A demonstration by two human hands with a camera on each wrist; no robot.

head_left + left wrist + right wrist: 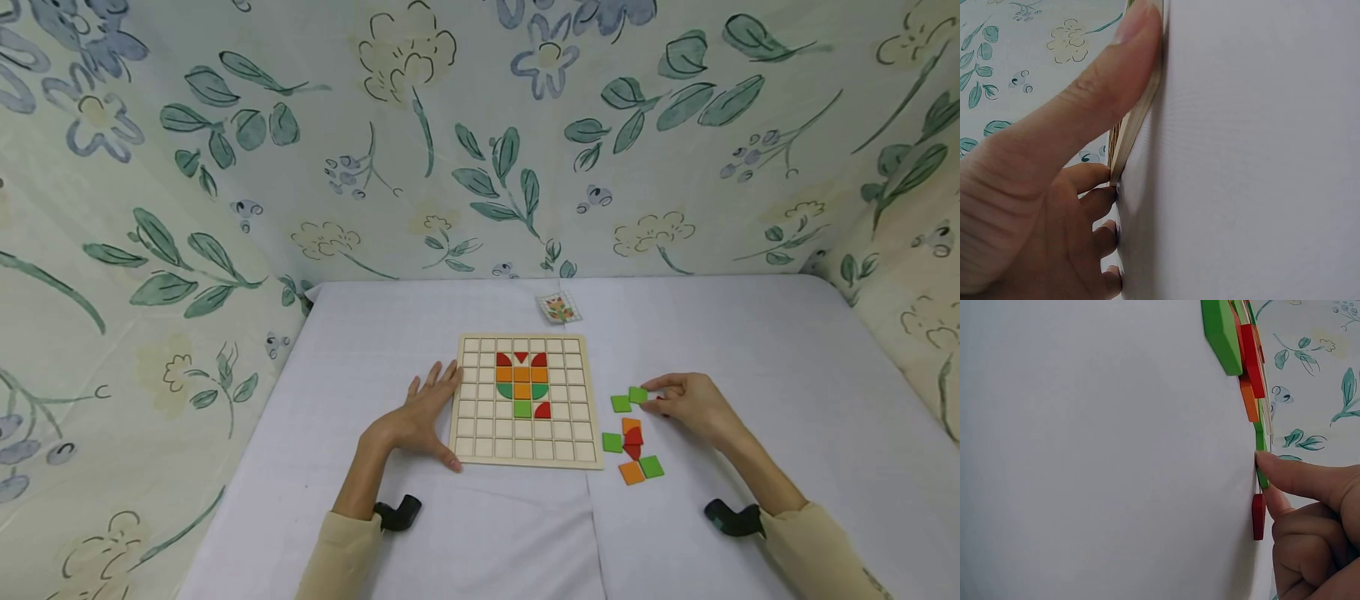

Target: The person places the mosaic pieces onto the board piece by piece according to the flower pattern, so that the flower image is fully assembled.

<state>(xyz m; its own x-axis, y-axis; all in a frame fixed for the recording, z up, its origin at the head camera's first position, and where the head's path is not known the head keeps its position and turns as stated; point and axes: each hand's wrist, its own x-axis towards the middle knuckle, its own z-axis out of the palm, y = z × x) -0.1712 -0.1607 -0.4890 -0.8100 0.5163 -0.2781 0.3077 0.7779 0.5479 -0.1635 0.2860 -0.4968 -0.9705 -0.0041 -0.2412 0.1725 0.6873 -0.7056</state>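
Observation:
A square wooden grid board (480, 433) lies on the table with red, orange and green tiles set in a tulip-like pattern. Along its left edge my left hand (412, 425) rests with spread fingers, the thumb (1104, 94) at the near left corner. Right of the board, my right hand (693, 404) pinches a green square tile (638, 395) between thumb (1304, 475) and index finger. Another green tile (620, 404) lies beside it. A red piece (1259, 517) sits by the fingers, partly hidden by them in the head view.
Nearer me, right of the board, lie loose pieces: an orange tile (632, 473), green tiles (652, 466) and red pieces (632, 451). Behind the board is a small picture card (558, 308) with a tulip pattern. White cloth (375, 333) covers the table; floral fabric (480, 125) hangs around it.

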